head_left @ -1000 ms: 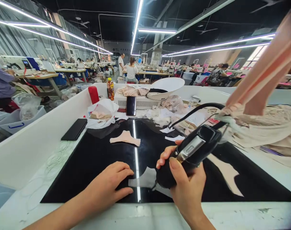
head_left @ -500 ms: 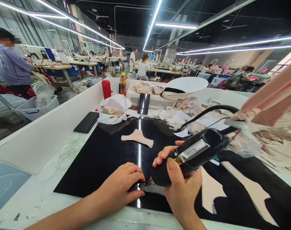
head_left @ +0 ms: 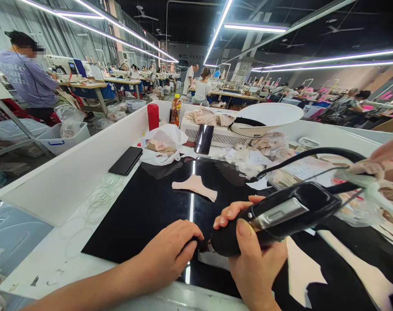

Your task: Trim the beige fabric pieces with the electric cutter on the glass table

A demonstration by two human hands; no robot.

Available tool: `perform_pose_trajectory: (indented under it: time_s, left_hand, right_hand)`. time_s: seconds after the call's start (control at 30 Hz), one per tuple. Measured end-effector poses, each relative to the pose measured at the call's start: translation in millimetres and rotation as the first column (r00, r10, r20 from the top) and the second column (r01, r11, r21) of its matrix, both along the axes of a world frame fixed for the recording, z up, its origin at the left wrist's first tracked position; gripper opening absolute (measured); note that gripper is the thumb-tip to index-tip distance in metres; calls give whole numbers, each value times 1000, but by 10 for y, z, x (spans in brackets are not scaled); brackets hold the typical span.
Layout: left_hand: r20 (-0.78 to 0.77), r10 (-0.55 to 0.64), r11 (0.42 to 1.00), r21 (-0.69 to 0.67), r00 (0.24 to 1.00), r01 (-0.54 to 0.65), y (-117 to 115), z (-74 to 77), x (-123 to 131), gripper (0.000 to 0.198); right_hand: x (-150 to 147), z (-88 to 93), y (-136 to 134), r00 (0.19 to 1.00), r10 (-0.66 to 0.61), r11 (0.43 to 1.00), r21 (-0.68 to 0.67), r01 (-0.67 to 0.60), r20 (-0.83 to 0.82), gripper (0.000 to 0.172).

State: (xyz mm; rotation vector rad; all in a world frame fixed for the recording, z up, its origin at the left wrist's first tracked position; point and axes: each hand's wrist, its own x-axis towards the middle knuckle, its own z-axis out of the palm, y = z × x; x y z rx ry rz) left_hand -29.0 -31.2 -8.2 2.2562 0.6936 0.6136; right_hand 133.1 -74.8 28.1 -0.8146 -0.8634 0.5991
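Observation:
My right hand (head_left: 255,250) is wrapped round a black corded handheld tool (head_left: 280,216) with a silver panel on its side. Its rounded end points left, low over a glossy black board (head_left: 134,216). Close to that end, my left hand (head_left: 170,250) has its fingers curled towards the thumb; whatever lies between them is hidden. A pale translucent strip (head_left: 214,260) shows on the board below the tool. Farther up lies a curved light pink fabric piece (head_left: 194,186). Two more cut pieces, a near fabric piece (head_left: 302,268) and a longer fabric piece (head_left: 358,255), lie to the right.
A black phone (head_left: 125,160) lies left, near thin looped cords (head_left: 102,201). Behind are a plastic bag (head_left: 166,144), an upright phone (head_left: 204,139), a red container (head_left: 153,116) and a bottle (head_left: 175,110). White walls (head_left: 76,172) edge the table. A co-worker (head_left: 28,77) is far left.
The view has shifted, so the scene sits farther right. My left thumb has drawn in towards the curled fingers. The tool stays in my right hand.

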Motion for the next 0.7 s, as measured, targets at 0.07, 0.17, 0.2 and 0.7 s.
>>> perform_pose_trajectory:
  time_s: [0.07, 0.17, 0.2, 0.7]
  left_hand:
    - [2, -1, 1000, -9, 1000, 1, 2, 7, 4, 25]
    - [13, -1, 1000, -21, 1000, 1, -6, 9, 4, 25]
    - [11, -2, 1000, -27, 1000, 2, -9, 11, 4, 25]
    - [-31, -59, 997, 39, 998, 60, 28, -70, -14, 45]
  right_hand:
    - [-9, 13, -2, 1000, -5, 1000, 4, 5, 3, 29]
    - [-11, 48, -10, 1000, -11, 1000, -4, 11, 2, 28]
    - [-9, 59, -16, 1000, -15, 1000, -3, 15, 2, 28]
    - [26, 47, -81, 998, 54, 998, 20, -54, 24, 31]
